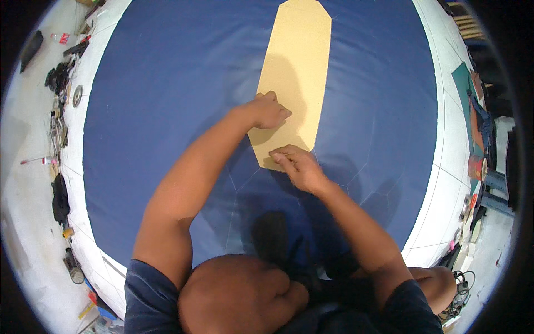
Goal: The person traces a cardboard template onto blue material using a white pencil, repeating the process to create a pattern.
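And there's the long yellow board (303,50), running from mid-sheet up to twelve o'clock on the blue sheet (167,100)! The left hand (271,111) sits over it towards seven, fingers half curled; whether they're pressing, I can't tell. Down at the board's six o'clock end, the right hand (297,167) draws thumb and fingertips together; anything between them, I can't tell. Pale lines (236,190) branch out at eight o'clock from that end.

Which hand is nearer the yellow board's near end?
Right. The right hand is at the near end; the left hand is farther up the yellow board.
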Motion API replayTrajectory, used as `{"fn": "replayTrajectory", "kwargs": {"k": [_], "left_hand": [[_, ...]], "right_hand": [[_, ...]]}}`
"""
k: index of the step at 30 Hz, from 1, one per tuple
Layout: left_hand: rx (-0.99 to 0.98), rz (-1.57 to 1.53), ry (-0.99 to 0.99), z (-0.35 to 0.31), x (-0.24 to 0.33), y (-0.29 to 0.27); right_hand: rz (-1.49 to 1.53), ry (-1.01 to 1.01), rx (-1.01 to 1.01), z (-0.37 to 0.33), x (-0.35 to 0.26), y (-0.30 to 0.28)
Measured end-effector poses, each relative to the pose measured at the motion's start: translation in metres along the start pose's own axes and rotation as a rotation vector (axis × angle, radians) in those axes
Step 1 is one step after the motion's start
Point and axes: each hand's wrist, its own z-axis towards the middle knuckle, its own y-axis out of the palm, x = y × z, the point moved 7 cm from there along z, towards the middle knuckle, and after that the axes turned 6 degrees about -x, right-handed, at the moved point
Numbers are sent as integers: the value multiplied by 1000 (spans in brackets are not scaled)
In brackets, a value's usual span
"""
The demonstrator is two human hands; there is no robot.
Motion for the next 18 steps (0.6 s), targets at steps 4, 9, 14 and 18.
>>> {"fn": "replayTrajectory", "kwargs": {"k": [4,9,14,18], "left_hand": [[-50,93,16,4,6,-4],[-79,131,-21,4,8,-8],[-45,136,21,4,4,-4],[-55,137,8,6,4,-4]], "right_hand": [[21,-84,-78,18,1,17],[-114,-121,-161,27,-7,25],[-199,-125,-200,28,-1,30],[-249,-182,-185,29,2,31]]}}
